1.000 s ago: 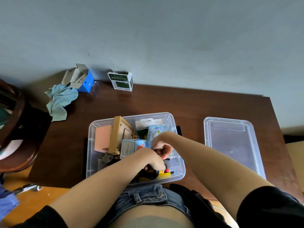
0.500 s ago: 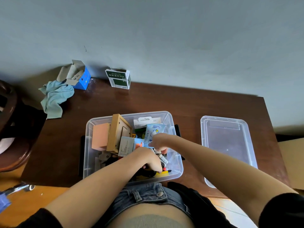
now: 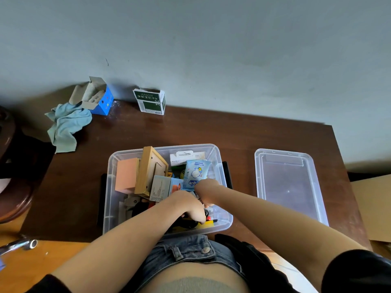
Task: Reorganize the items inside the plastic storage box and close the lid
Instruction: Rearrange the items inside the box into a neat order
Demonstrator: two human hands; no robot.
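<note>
Grey wall (image 3: pixel 211 49) behind a dark wood table (image 3: pixel 190 132). Clear box (image 3: pixel 112 187) sits at the near table edge, centre, lid off. Lid (image 3: pixel 289 182) lies flat on the table to the right of the box, apart from it.

Inside box: pink block (image 3: pixel 126 175) at left, wood frame (image 3: pixel 148 168) tilted beside it, small grey-blue carton (image 3: pixel 161 188) leaning on the frame, white pack (image 3: pixel 186 158) at the back wall, blue wipes pack (image 3: pixel 195 171) standing in front of it. Dark clutter plus something yellow (image 3: pixel 208 224) and a red bit at the near wall; too jumbled to name.

Both hands are down in the box, near-right part. Left hand (image 3: pixel 186 205) is knuckles up, fingers curled downward into the dark clutter; cannot tell what they hold or if they hold anything. Right hand (image 3: pixel 208 192) is just behind it, touching or nearly touching it, with the wipes pack's lower edge at its knuckles; fingers curled under and hidden, grip cannot be told.

Back left of table: open blue carton (image 3: pixel 101 102) against the wall, teal cloth (image 3: pixel 65 125) crumpled beside it and hanging over the table edge. Green-white carton (image 3: pixel 151 101) upright to the right of those. Dark round chair (image 3: pixel 12 176) at far left. Metal tool (image 3: pixel 21 245) on the orange floor, lower left. Person wears denim shorts and black sleeves.
</note>
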